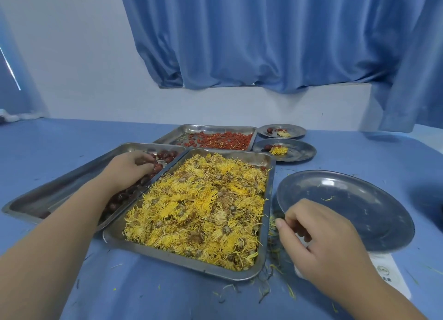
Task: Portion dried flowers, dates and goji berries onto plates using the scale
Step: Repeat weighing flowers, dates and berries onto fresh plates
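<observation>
Blue curtains point(263, 36) hang over a pale wall behind a blue counter point(359, 152). At the middle stands a steel flower tray point(184, 264) heaped with yellow dried flowers point(199, 209). Against its left side, a date tray point(60, 188) holds dark red dates point(167, 154). Behind both, a third tray point(211, 128) carries goji berries point(223, 140).

Of the 2 hands, the left hand point(129, 168) reaches into the date tray, fingers curled down round some dates. The right hand point(321, 243) sits at the near rim of a large plate point(354, 207), which rests on a white scale point(390, 274). Its fingers are bent, but whether they pinch anything cannot be told.

At the back right, a far small plate point(297, 130) and a nearer small plate point(302, 152) each bear a little mixed portion.
</observation>
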Demonstrator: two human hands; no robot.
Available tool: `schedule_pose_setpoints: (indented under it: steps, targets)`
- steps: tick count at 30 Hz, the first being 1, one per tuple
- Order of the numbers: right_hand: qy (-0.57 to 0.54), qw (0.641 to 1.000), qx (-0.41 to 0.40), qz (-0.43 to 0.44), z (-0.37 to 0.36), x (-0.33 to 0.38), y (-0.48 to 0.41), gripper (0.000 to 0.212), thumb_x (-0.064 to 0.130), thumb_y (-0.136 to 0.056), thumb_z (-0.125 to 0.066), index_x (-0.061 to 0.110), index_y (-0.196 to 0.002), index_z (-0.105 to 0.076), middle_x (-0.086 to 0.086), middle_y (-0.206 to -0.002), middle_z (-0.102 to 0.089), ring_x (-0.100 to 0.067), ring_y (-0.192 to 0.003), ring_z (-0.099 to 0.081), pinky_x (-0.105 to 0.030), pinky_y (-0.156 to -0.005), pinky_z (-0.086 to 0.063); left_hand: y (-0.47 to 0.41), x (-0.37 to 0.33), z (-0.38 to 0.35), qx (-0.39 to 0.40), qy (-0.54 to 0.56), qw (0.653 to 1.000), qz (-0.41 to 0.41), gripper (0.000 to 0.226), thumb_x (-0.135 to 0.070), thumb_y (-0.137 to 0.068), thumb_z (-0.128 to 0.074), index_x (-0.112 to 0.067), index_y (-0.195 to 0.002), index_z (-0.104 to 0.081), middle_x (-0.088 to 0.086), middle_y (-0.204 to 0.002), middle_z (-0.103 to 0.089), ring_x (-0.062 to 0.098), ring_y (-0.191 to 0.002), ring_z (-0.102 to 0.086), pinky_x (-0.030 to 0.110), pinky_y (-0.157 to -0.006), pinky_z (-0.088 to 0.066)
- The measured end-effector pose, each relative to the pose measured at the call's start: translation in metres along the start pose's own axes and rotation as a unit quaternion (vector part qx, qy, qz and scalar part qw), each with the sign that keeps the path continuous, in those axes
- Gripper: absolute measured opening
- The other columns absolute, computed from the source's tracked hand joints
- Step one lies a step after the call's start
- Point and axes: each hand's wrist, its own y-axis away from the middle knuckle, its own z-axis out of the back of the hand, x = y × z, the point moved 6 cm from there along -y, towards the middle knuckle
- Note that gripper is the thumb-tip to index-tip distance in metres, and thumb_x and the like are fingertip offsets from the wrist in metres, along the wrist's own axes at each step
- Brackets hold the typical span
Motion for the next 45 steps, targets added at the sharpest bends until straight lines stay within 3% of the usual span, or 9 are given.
schedule_pose_setpoints:
  steps: [6, 13, 17, 19, 25, 31, 37, 42, 45]
  targets:
    - [-0.155, 0.974, -0.078, -0.149, 0.016, -0.026, 0.005, 0.032, 0.021, -0.083, -0.063, 0.025, -0.058, -0.043, 0.004, -0.054, -0.046, -0.011, -0.053, -0.044, -0.017, -0.049, -0.035, 0.036, -0.099, 0.000, 0.041, 0.080, 0.992, -0.092, 0.012, -0.044, -0.093, -0.055, -0.043, -0.101, -0.065, -0.021, -0.103, -0.066, 0.002, -0.080, -0.065, 0.021, -0.068, -0.045]
    - [-0.402, 0.794, -0.259, -0.376, 0.048, -0.085, 0.018, 0.024, 0.016, -0.086, -0.060, 0.009, -0.066, -0.049, 0.004, -0.046, -0.048, -0.008, -0.039, -0.040, -0.015, -0.036, -0.034, 0.084, -0.220, -0.034, 0.123, 0.106, 0.961, -0.222, 0.018, -0.032, -0.094, -0.058, -0.043, -0.106, -0.066, -0.023, -0.100, -0.064, -0.011, -0.084, -0.057, 0.017, -0.071, -0.041]
    - [-0.454, 0.737, -0.293, -0.406, 0.056, -0.101, 0.022, 0.024, 0.017, -0.086, -0.059, 0.016, -0.065, -0.047, 0.006, -0.046, -0.047, -0.010, -0.039, -0.038, -0.018, -0.035, -0.033, 0.102, -0.281, -0.068, 0.166, 0.027, 0.938, -0.304, 0.026, -0.022, -0.091, -0.059, -0.031, -0.114, -0.066, -0.017, -0.109, -0.062, -0.015, -0.090, -0.053, 0.004, -0.073, -0.037]
    - [-0.460, 0.728, -0.297, -0.412, 0.057, -0.104, 0.023, 0.024, 0.017, -0.086, -0.059, 0.017, -0.065, -0.047, 0.006, -0.047, -0.047, -0.010, -0.039, -0.037, -0.019, -0.035, -0.033, 0.106, -0.301, -0.085, 0.186, -0.009, 0.926, -0.328, 0.029, -0.021, -0.090, -0.058, -0.028, -0.117, -0.065, -0.012, -0.110, -0.061, -0.002, -0.098, -0.054, 0.018, -0.086, -0.042]
    - [-0.430, 0.759, -0.287, -0.395, 0.057, -0.100, 0.023, 0.026, 0.020, -0.086, -0.059, 0.015, -0.064, -0.046, 0.001, -0.050, -0.048, -0.013, -0.044, -0.039, -0.021, -0.039, -0.035, 0.110, -0.319, -0.117, 0.202, -0.099, 0.905, -0.362, 0.038, -0.023, -0.088, -0.059, -0.030, -0.125, -0.059, -0.006, -0.121, -0.059, 0.014, -0.111, -0.054, 0.035, -0.098, -0.045]
    - [-0.448, 0.776, -0.268, -0.355, 0.052, -0.093, 0.011, 0.025, 0.017, -0.086, -0.061, 0.008, -0.068, -0.047, -0.004, -0.054, -0.045, -0.019, -0.051, -0.037, -0.023, -0.041, -0.032, 0.095, -0.308, -0.111, 0.233, -0.075, 0.903, -0.352, 0.039, -0.029, -0.088, -0.057, -0.036, -0.126, -0.056, -0.011, -0.119, -0.056, 0.007, -0.110, -0.053, 0.035, -0.098, -0.045]
    - [-0.387, 0.867, -0.144, -0.279, 0.058, -0.110, -0.045, 0.030, 0.027, -0.084, -0.064, 0.019, -0.061, -0.047, -0.007, -0.057, -0.045, -0.017, -0.052, -0.039, -0.030, -0.050, -0.035, 0.041, -0.279, -0.072, 0.165, -0.079, 0.943, -0.280, 0.032, -0.021, -0.088, -0.056, -0.031, -0.118, -0.062, -0.008, -0.119, -0.060, 0.009, -0.107, -0.055, 0.033, -0.093, -0.047]
    - [-0.313, 0.911, -0.045, -0.263, 0.042, -0.147, -0.089, 0.025, 0.032, -0.081, -0.064, 0.016, -0.067, -0.052, 0.000, -0.054, -0.053, -0.011, -0.047, -0.045, -0.023, -0.045, -0.041, -0.030, -0.258, -0.029, 0.063, 0.158, 0.975, -0.144, 0.018, -0.020, -0.091, -0.056, -0.033, -0.097, -0.067, -0.012, -0.095, -0.067, 0.011, -0.081, -0.062, 0.025, -0.068, -0.046]
    - [-0.280, 0.923, 0.022, -0.263, 0.020, -0.170, -0.102, 0.025, 0.030, -0.082, -0.065, 0.020, -0.063, -0.053, 0.002, -0.051, -0.058, -0.009, -0.043, -0.046, -0.022, -0.046, -0.041, -0.078, -0.248, -0.032, 0.026, 0.152, 0.982, -0.109, 0.018, -0.019, -0.091, -0.052, -0.028, -0.097, -0.067, -0.004, -0.097, -0.066, 0.015, -0.084, -0.064, 0.028, -0.065, -0.046]
